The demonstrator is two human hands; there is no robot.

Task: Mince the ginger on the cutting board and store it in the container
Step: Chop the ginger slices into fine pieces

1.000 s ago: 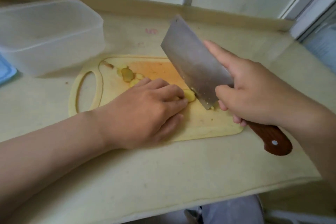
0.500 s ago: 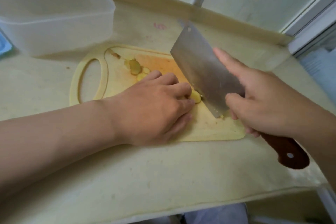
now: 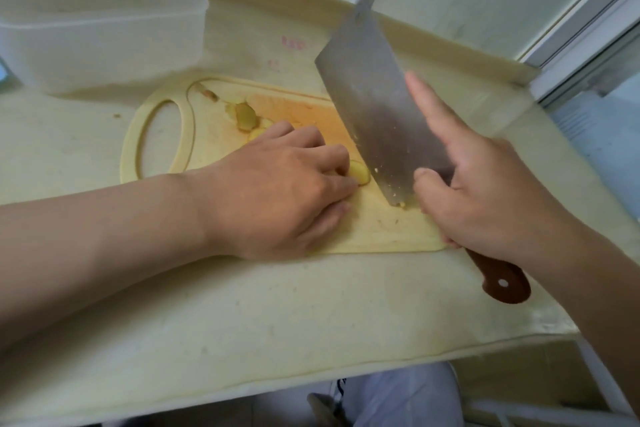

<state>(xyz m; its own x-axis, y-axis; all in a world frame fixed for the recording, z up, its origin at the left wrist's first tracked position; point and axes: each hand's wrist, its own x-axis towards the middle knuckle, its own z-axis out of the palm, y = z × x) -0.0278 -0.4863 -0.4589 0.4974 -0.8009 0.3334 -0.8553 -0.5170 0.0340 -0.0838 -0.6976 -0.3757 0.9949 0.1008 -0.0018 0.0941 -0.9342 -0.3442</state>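
A pale yellow cutting board lies on the counter. My left hand presses a piece of ginger onto it, curled fingers hiding most of the piece. My right hand grips a cleaver by its brown wooden handle, index finger stretched along the blade. The blade's edge rests on the board right beside the ginger, with small bits stuck to the steel. Cut ginger slices lie farther back on the board. A translucent plastic container stands at the back left.
The counter's front edge runs below my arms, with my legs beyond it. A low ledge and a white wall close the back. A window frame stands at the right. A sliver of something blue shows at the far left edge.
The camera view has shifted and tilted. The cleaver stays next to the ginger, its edge down on the board. My left hand keeps its hold on the piece.
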